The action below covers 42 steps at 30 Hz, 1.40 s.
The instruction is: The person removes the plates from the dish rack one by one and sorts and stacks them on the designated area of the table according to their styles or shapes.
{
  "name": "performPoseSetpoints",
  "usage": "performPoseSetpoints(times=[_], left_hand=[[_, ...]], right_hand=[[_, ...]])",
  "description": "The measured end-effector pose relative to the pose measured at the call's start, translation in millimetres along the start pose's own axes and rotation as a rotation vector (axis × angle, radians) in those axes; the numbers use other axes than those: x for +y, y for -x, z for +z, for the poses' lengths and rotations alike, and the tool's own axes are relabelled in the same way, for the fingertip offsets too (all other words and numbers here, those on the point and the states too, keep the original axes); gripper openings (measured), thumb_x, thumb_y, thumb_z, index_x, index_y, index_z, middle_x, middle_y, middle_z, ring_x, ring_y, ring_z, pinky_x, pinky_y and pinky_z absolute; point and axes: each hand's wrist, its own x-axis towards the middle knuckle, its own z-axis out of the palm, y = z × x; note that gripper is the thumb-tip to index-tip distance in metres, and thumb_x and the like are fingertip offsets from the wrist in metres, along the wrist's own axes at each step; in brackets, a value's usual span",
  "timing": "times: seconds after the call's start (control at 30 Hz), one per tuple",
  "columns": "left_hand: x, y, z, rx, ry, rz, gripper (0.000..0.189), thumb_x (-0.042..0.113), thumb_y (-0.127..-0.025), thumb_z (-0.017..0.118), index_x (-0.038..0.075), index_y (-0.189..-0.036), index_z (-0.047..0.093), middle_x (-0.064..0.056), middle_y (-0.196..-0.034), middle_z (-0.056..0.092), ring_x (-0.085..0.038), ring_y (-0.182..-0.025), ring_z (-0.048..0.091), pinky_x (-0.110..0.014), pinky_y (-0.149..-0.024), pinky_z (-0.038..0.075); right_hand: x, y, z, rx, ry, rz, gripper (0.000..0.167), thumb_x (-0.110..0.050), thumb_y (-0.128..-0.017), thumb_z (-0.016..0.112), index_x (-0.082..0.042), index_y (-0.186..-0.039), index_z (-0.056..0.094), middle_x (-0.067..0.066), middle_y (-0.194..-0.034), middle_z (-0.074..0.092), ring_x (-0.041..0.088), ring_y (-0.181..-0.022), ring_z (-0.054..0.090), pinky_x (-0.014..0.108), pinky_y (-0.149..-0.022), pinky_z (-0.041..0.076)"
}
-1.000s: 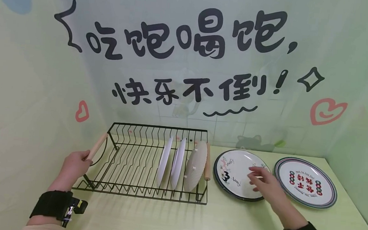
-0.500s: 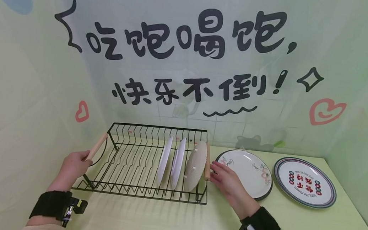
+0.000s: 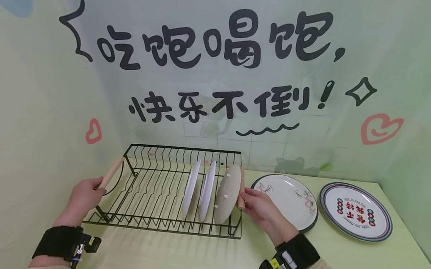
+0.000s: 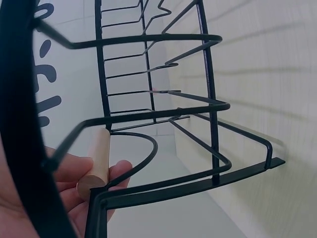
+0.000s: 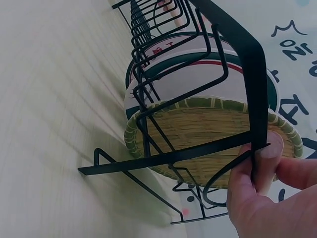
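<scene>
A black wire dish rack [image 3: 184,148] stands on the table with a wooden handle at each end. My left hand [image 3: 85,195] grips the left handle [image 4: 100,156], thumb on one side and fingers on the other. At the opposite end, my right hand [image 3: 260,208] holds the right handle [image 5: 268,161] between thumb and fingers. White plates [image 3: 191,189] stand on edge in the right half of the rack. Beside them, nearest the right handle, leans a round woven bamboo tray [image 5: 198,134] with a green-bound rim; its back, with small pegs, faces left in the head view.
Right of the rack lies a white plate with a floral pattern and dark rim [image 3: 286,202], partly behind my right hand. Farther right is a plate with red lettering and a striped rim [image 3: 356,211]. A printed cloth backdrop [image 3: 189,87] rises behind the table.
My right hand has moved left from above the floral plate to the rack's right handle and now grips it. The left hand has stayed on its handle.
</scene>
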Motion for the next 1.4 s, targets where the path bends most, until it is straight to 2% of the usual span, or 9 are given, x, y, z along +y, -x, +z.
performPoseSetpoints(times=[0.33,0.53,0.63,0.73,0.8,0.87,0.97,1.17,1.4], left_hand=[[4.3,3.7,-1.2,0.029,-0.014,-0.014,0.054,0.008,-0.096,0.047,-0.013,-0.141,0.026,-0.038,-0.126,0.046,-0.034,-0.084,0.048,-0.033,-0.062,0.039],[0.5,1.2,-1.4,0.023,-0.006,-0.027,0.055,0.010,-0.096,0.046,-0.012,-0.142,0.025,-0.038,-0.128,0.044,-0.035,-0.087,0.048,-0.033,-0.064,0.040],[4.4,4.7,-0.1,0.017,-0.002,-0.016,0.058,0.013,-0.097,0.043,-0.011,-0.144,0.020,-0.039,-0.129,0.041,-0.034,-0.082,0.049,-0.034,-0.060,0.041],[20.1,13.9,2.9,0.025,-0.004,0.046,0.064,0.019,-0.097,0.042,-0.009,-0.147,0.013,-0.040,-0.138,0.032,-0.046,-0.100,0.050,-0.050,-0.074,0.048],[37.0,21.6,7.8,0.040,0.006,0.115,0.068,0.023,-0.098,0.044,-0.005,-0.149,0.008,-0.037,-0.145,0.023,-0.053,-0.119,0.039,-0.061,-0.092,0.040],[57.0,30.0,14.4,0.043,0.002,0.190,0.071,0.027,-0.099,0.045,-0.003,-0.150,0.007,-0.034,-0.150,0.017,-0.052,-0.134,0.020,-0.065,-0.103,0.026],[84.7,43.3,28.7,0.015,0.018,0.258,0.073,0.038,-0.099,0.045,0.002,-0.152,0.009,-0.028,-0.153,0.016,-0.048,-0.137,0.018,-0.064,-0.105,0.024],[119.4,63.0,65.9,-0.089,0.080,0.301,0.078,0.051,-0.096,0.042,0.007,-0.152,0.010,-0.022,-0.156,0.015,-0.043,-0.141,0.015,-0.059,-0.111,0.020],[139.0,67.4,108.2,-0.148,0.217,0.281,0.087,0.049,-0.091,0.055,0.015,-0.154,0.004,-0.015,-0.158,0.013,-0.038,-0.143,0.015,-0.057,-0.112,0.020]], right_hand=[[1,-3.9,3,0.001,-0.004,-0.014,0.045,-0.008,-0.098,0.045,0.009,-0.139,0.036,0.024,-0.131,0.048,0.013,-0.094,0.060,0.024,-0.084,0.051],[2,-4.2,4,0.012,-0.006,-0.014,0.044,-0.008,-0.098,0.045,0.009,-0.139,0.037,0.024,-0.130,0.049,0.013,-0.093,0.060,0.024,-0.084,0.051],[2,-3.8,4,0.017,-0.003,-0.014,0.044,-0.009,-0.098,0.045,0.008,-0.138,0.038,0.023,-0.129,0.050,0.013,-0.093,0.060,0.024,-0.083,0.051],[2,-2.7,3,0.017,0.003,-0.012,0.044,-0.009,-0.099,0.045,0.009,-0.139,0.037,0.023,-0.128,0.050,0.013,-0.093,0.060,0.024,-0.083,0.052],[2,-1.6,2,0.020,0.000,-0.012,0.044,-0.009,-0.099,0.045,0.009,-0.139,0.037,0.023,-0.128,0.050,0.013,-0.092,0.060,0.024,-0.083,0.052],[2,-0.6,2,0.023,0.001,-0.013,0.044,-0.008,-0.099,0.045,0.009,-0.139,0.037,0.023,-0.128,0.049,0.013,-0.092,0.060,0.024,-0.082,0.052],[3,0.2,2,0.035,-0.012,-0.014,0.043,-0.007,-0.098,0.045,0.008,-0.138,0.038,0.024,-0.128,0.049,0.013,-0.092,0.060,0.024,-0.082,0.052],[2,-0.8,3,0.026,-0.010,-0.018,0.044,-0.008,-0.098,0.045,0.008,-0.139,0.037,0.024,-0.130,0.048,0.013,-0.093,0.060,0.024,-0.083,0.052],[3,-2.1,1,0.026,-0.015,-0.020,0.045,-0.008,-0.099,0.045,0.008,-0.139,0.037,0.023,-0.128,0.049,0.012,-0.092,0.060,0.025,-0.084,0.052]])
